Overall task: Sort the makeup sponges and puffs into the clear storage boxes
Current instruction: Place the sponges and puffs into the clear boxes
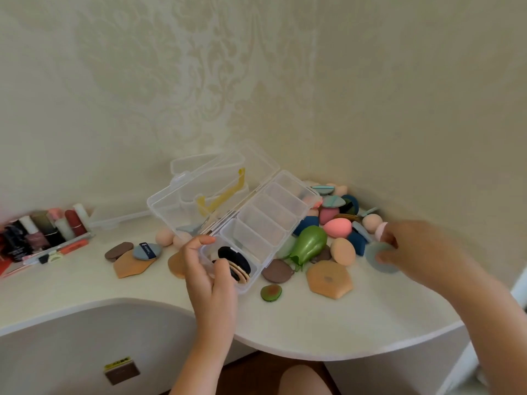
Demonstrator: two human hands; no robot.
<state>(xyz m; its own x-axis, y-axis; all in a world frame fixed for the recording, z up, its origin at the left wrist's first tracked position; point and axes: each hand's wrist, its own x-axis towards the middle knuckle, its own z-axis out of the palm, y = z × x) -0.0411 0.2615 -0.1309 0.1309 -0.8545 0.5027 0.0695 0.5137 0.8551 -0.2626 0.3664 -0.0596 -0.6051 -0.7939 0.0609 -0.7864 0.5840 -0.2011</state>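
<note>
While only the compartment nearest the left hand (211,269) holds puffs (235,263), the box's (271,215) other compartments look empty, so I judge the sorting barely begun. That hand grips the box's near end; the right hand (399,246) pinches a blue puff (380,259). Sponges (338,228) lie heaped just left of the right hand on a white curved tabletop (313,323), against a patterned wall (171,81).

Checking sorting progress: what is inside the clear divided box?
Black and beige puffs sit in the clear box's nearest compartment; the others look empty. The left hand hides the stack's edge.
</note>
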